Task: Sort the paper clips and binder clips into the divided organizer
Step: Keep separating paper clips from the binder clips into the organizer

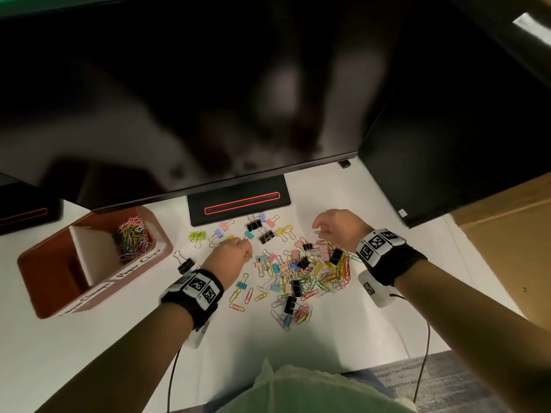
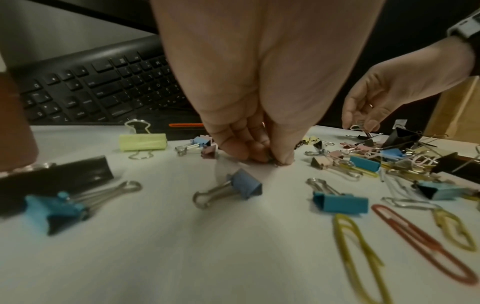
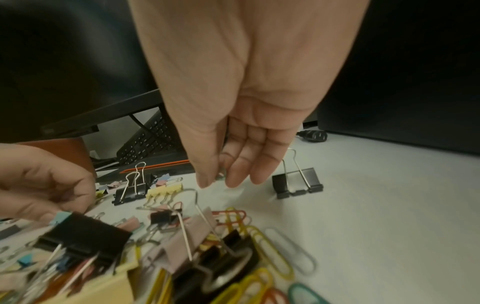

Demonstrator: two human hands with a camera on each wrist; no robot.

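A brown divided organizer (image 1: pixel 29 281) stands at the left; its far compartment, labelled for paper clips, holds several coloured paper clips (image 1: pixel 134 236). A mixed pile of paper clips and binder clips (image 1: pixel 301 275) is spread over the middle of the white desk. My left hand (image 1: pixel 247 254) is down at the pile's left edge, fingertips on the desk (image 2: pixel 272 160), pinching a small green paper clip (image 1: pixel 249 256). My right hand (image 1: pixel 320 231) hovers over the pile's far side and pinches a thin paper clip (image 1: pixel 317 233) between thumb and fingers (image 3: pixel 233 181).
A monitor (image 1: pixel 208 99) overhangs the desk; its black stand base (image 1: pixel 238 204) sits just behind the clips, and a keyboard (image 2: pixel 98 86) lies beyond. Loose binder clips (image 1: pixel 259 231) lie near the base. A second dark screen (image 1: pixel 447 159) and a cardboard box (image 1: pixel 507 234) are at the right.
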